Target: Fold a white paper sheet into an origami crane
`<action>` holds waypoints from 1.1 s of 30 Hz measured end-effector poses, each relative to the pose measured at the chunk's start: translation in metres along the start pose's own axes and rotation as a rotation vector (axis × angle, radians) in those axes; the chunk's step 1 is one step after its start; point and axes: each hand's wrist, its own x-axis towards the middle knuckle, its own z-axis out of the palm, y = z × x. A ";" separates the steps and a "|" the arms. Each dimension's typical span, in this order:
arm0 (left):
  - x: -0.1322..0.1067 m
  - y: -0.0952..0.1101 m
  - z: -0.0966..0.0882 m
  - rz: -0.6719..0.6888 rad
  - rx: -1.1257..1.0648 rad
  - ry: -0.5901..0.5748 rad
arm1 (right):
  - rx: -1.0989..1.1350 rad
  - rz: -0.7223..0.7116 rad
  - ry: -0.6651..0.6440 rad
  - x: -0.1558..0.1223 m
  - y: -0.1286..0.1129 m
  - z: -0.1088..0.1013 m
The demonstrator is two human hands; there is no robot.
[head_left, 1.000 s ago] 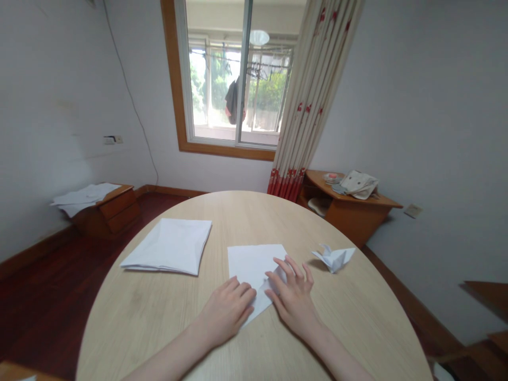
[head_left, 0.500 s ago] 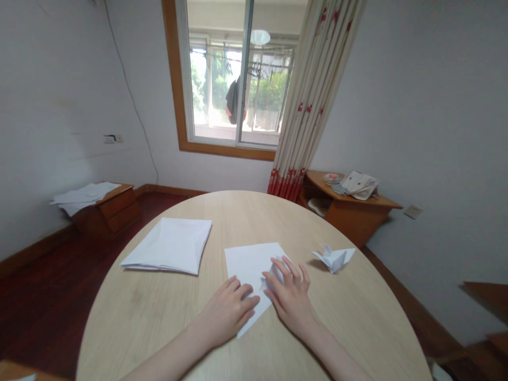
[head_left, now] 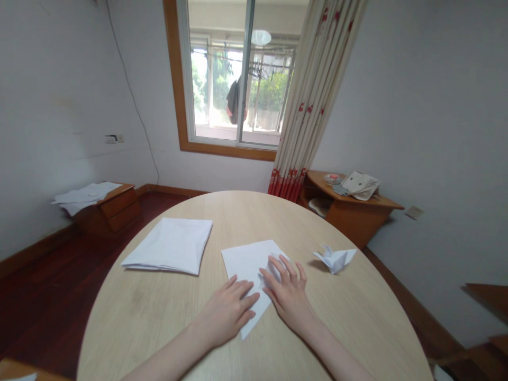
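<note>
A white sheet of paper [head_left: 246,262], folded into a triangle, lies on the round light-wood table [head_left: 159,317] in front of me. My left hand [head_left: 228,312] rests flat on its near left part with fingers stretched out. My right hand [head_left: 288,293] lies flat on the paper's right edge, fingers spread and pressing down. Neither hand grips anything.
A stack of white paper sheets [head_left: 169,246] lies to the left on the table. A folded white paper crane [head_left: 334,258] sits to the right. Beyond the table stand a low wooden cabinet [head_left: 109,209] with papers, a corner shelf [head_left: 349,203], a curtain and a window.
Both hands have slid a little to the left along the paper, and the sheet has turned slightly with them. The stack and the crane have not moved.
</note>
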 end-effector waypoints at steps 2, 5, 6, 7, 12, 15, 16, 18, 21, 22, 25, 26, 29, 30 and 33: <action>0.000 0.000 0.001 -0.008 0.008 0.001 | -0.002 -0.004 -0.003 0.001 0.001 0.000; 0.001 0.001 -0.001 -0.023 0.027 -0.002 | -0.008 -0.012 -0.014 0.002 0.002 -0.001; 0.001 0.002 -0.002 -0.030 0.035 -0.003 | -0.009 -0.014 -0.020 0.002 0.003 -0.002; 0.002 0.002 -0.003 -0.037 0.043 -0.003 | -0.008 -0.015 -0.024 0.002 0.004 -0.003; 0.003 0.002 -0.005 -0.066 0.049 -0.010 | -0.023 -0.003 -0.052 0.001 0.009 -0.004; 0.003 0.001 -0.005 -0.071 0.041 -0.014 | -0.046 0.008 -0.064 0.000 0.012 -0.002; 0.003 0.001 -0.005 -0.070 0.044 -0.017 | -0.050 0.014 -0.064 0.000 0.013 -0.002; 0.002 0.001 -0.005 -0.069 0.053 -0.022 | -0.047 0.033 -0.065 0.000 0.013 -0.001; 0.002 0.001 -0.004 -0.066 0.071 -0.018 | -0.033 0.081 -0.068 0.000 0.010 0.000; 0.002 0.000 -0.003 -0.065 0.079 -0.015 | -0.031 0.096 -0.070 0.000 0.009 0.001; 0.001 -0.001 -0.001 -0.063 0.101 -0.011 | -0.033 0.124 -0.077 0.001 0.005 0.001; 0.002 -0.001 -0.001 -0.062 0.103 -0.010 | -0.036 0.132 -0.085 0.001 0.004 0.000; 0.002 -0.002 -0.002 -0.060 0.094 -0.009 | -0.052 0.180 -0.176 0.004 0.001 -0.004; 0.002 -0.002 -0.002 -0.059 0.088 -0.010 | -0.057 0.193 -0.229 0.005 0.000 -0.005; 0.003 -0.002 -0.003 -0.060 0.073 -0.016 | -0.056 0.223 -0.346 0.005 -0.002 -0.008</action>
